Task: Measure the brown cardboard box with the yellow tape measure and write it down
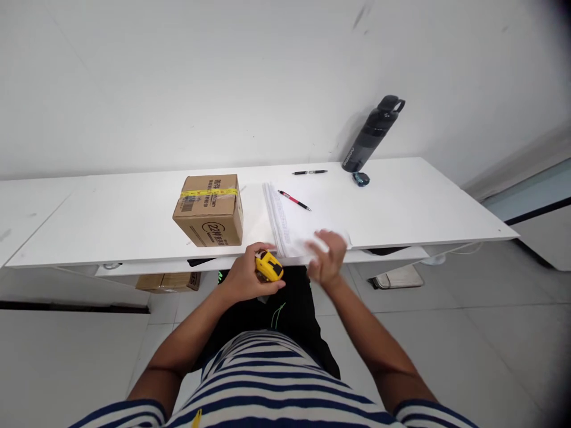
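My left hand is closed around a yellow tape measure with a black clip, just off the table's front edge. My right hand is over that same edge, beside the lower end of a stack of white paper. Motion blurs its fingers, but they look loosely bent and apart, with nothing visible in them. On the paper lies a red and black pen. Left of the stack stands a cardboard box, with a strip of yellow measuring tape across its top.
A black pen lies behind the paper. Toward the back right are a dark water bottle, upright near the wall, and a small dark blue object. Below the white table are another cardboard box and a pale flat item.
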A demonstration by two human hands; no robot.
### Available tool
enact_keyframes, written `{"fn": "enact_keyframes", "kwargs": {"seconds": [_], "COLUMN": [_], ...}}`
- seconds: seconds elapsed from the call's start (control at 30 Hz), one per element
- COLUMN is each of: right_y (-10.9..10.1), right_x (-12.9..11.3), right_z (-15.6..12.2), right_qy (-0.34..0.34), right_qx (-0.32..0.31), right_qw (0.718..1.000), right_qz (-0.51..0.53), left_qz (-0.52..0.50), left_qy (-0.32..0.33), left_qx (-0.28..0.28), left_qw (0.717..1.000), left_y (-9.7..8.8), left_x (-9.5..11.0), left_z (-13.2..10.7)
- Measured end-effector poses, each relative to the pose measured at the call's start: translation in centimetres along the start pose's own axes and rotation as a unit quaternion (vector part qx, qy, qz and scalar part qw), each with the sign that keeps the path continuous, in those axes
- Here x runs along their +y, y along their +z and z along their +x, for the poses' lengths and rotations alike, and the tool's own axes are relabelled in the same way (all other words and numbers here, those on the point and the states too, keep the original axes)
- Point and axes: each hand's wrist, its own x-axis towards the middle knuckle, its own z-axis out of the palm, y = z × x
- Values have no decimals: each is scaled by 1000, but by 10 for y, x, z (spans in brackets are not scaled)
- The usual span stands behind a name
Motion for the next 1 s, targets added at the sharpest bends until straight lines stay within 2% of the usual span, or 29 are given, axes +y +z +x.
{"fn": "enact_keyframes", "kwargs": {"seconds": [0.03, 0.1, 0.17, 0.23, 0.27, 0.37, 0.43, 0.5, 0.53, 0.6, 0.67, 0.77, 0.87, 1.0], "right_y": [-1, 4, 17, 31, 36, 44, 42, 40, 40, 42, 46, 53, 54, 51], "right_x": [24, 63, 85, 91, 91, 84, 76, 64, 56, 37, 20, 4, 2, 11], "right_z": [18, 55, 83, 97, 99, 95, 88, 79, 73, 60, 50, 45, 52, 58], "right_qy": [81, 218, 247, 241, 236, 235, 251, 304, 334, 370, 368, 360, 354, 335], "right_qx": [-31, -178, -325, -392, -403, -389, -345, -249, -186, -69, -23, -45, -74, -115], "right_qw": [995, 951, 897, 871, 869, 877, 895, 920, 918, 885, 866, 852, 832, 870], "right_qz": [-53, -130, -170, -172, -167, -157, -125, 10, 106, 275, 337, 378, 420, 344], "left_qz": [94, 230, 306, 354, 372, 406, 426, 440, 445, 455, 461, 453, 441, 418], "left_qy": [30, 68, 73, 66, 62, 37, 5, -39, -65, -110, -133, -143, -153, -163], "left_qx": [-5, -32, -87, -157, -194, -263, -255, -230, -218, -200, -186, -170, -147, -124], "left_qw": [995, 970, 945, 920, 906, 874, 868, 867, 866, 861, 858, 863, 872, 885], "left_y": [-3, -7, -8, -6, -4, 6, 16, 26, 32, 42, 49, 58, 63, 68], "left_x": [-3, -9, -12, -14, -14, -15, -14, -11, -9, -4, 0, 0, -5, -11], "left_z": [7, 20, 30, 35, 35, 28, 22, 17, 15, 15, 18, 24, 27, 25]}}
